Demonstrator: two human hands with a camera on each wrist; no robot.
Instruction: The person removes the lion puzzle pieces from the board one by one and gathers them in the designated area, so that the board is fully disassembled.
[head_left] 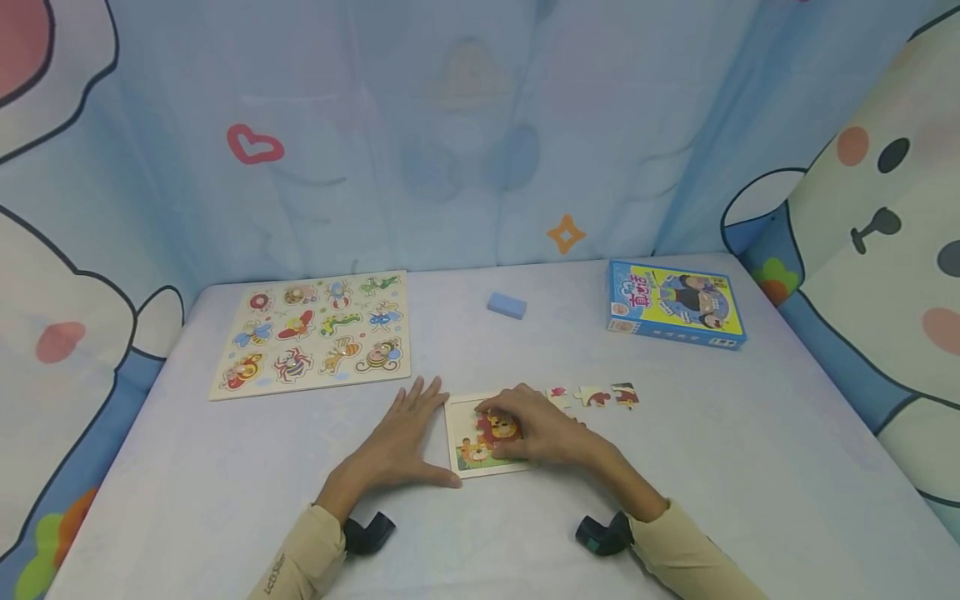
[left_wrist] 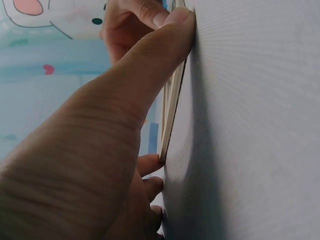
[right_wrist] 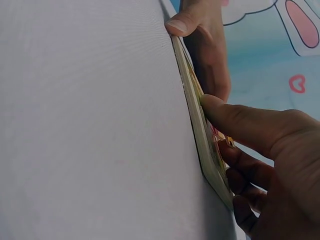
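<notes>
A small wooden puzzle board with a pale rim lies in the middle of the table, with a lion picture partly put together in it. My left hand rests at the board's left side, fingers spread, thumb touching the lower left corner. My right hand is over the board and covers its right part. In the right wrist view, its thumb and fingers pinch a puzzle piece, close over the board. Several loose puzzle pieces lie just past the board's upper right, some partly behind the right hand.
A large wooden insect-and-animal puzzle lies at the back left. A blue block sits at the back middle. At the back right is a blue and yellow box. A patterned curtain hangs behind the white table.
</notes>
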